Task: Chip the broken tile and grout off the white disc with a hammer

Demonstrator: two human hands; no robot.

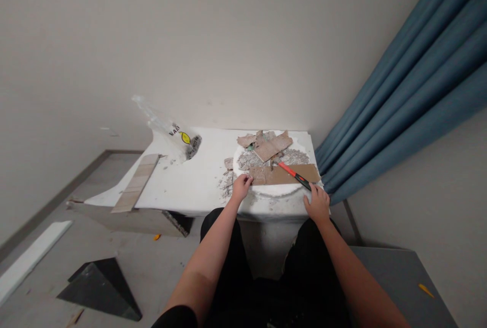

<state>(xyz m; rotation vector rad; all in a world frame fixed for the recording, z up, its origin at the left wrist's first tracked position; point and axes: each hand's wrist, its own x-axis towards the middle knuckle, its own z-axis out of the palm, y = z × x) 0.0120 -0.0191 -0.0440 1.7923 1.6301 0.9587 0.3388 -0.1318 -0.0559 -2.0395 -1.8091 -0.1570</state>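
My right hand (318,202) is closed around the black grip end of a claw hammer (291,171) with a red and black handle. The hammer's head lies over a long brown strip of board (292,174). At the strip's left end, the pinched fingers of my left hand (242,187) are on its near edge. Grey crumbled bits (299,156) spread behind the strip on a round white sheet. Torn, rough brown pieces (272,146) are heaped at the back of this rubble, beyond the hammer head.
A white-covered low table (194,186) carries a clear plastic bag (184,140) with grey bits and a brown wooden strip (139,182). Blue curtains (403,84) hang at the right. A dark angular object (101,290) and a white bar (34,257) lie on the floor.
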